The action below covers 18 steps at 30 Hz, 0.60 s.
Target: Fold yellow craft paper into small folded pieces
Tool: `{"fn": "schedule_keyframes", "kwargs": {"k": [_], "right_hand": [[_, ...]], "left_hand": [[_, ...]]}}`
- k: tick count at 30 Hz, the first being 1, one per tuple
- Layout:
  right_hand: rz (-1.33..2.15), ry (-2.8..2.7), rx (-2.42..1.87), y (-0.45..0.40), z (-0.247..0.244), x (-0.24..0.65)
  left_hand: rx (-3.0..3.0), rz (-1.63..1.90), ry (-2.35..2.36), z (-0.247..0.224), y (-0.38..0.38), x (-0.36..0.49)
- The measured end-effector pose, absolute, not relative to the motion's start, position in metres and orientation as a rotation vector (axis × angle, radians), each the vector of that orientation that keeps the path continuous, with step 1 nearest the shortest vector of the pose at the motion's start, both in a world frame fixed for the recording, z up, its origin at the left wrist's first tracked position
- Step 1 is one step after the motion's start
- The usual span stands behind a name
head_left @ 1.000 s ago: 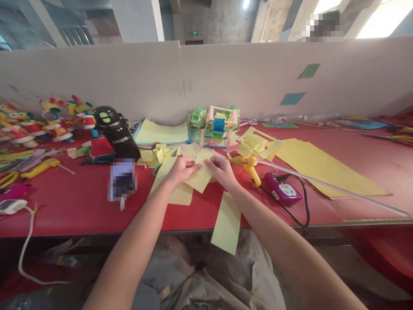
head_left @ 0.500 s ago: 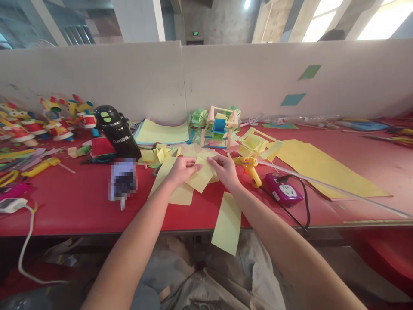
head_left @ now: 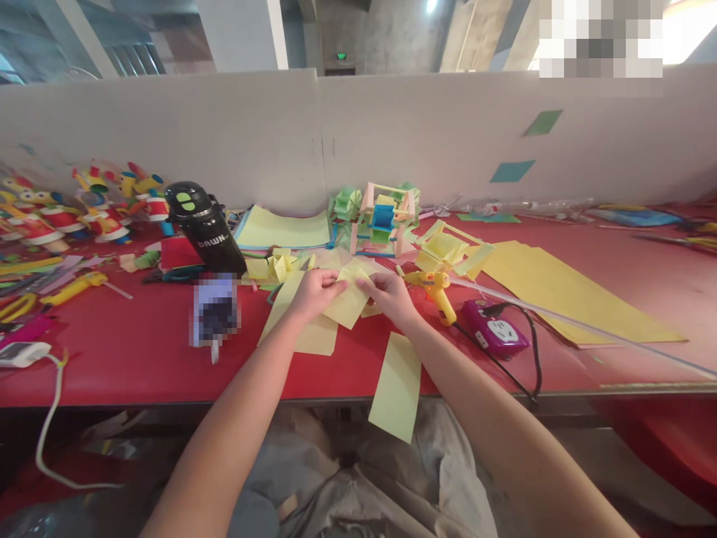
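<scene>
Between my hands is a small sheet of pale yellow paper, tilted with one corner toward me. My left hand pinches its left edge, and my right hand pinches its upper right side. Larger pale yellow sheets lie on the table under and left of my left hand. Below my right wrist another yellow sheet sticks out past the table's front edge. A yellow glue gun lies just right of my right hand.
Behind my hands stands a paper-and-stick model. Left are a black bottle, a blurred-out device and several colourful figures. Right are a purple power socket with a black cord, a long clear stick and yellow card.
My right hand has shifted slightly left, closer to my left hand along the paper. Both hands keep hold of the sheet.
</scene>
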State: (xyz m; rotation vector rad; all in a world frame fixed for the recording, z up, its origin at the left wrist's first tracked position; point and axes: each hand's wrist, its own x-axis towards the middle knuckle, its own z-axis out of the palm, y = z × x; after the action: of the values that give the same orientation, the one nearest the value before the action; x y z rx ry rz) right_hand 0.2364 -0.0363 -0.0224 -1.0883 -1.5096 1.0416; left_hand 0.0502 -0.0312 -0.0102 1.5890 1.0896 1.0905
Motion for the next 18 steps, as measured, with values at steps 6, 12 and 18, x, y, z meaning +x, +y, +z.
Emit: {"fn": "schedule_keyframes", "kwargs": {"k": [6, 12, 18], "right_hand": [[1.007, -1.504, -1.108, -0.0355, -0.0245, 0.2380], [1.071, -1.524, -1.058, -0.0372, -0.0204, 0.2377], [0.994, -1.510, -1.061, -0.0337, -0.0243, 0.2408]], "left_hand": [[1.631, 1.046, 1.157, -0.0078, -0.0309, 0.0481], [1.629, 1.129, 1.268, -0.0073, -0.0297, 0.0448], [1.583, 1.050, 1.203, -0.0055, -0.0329, 0.0456]]}}
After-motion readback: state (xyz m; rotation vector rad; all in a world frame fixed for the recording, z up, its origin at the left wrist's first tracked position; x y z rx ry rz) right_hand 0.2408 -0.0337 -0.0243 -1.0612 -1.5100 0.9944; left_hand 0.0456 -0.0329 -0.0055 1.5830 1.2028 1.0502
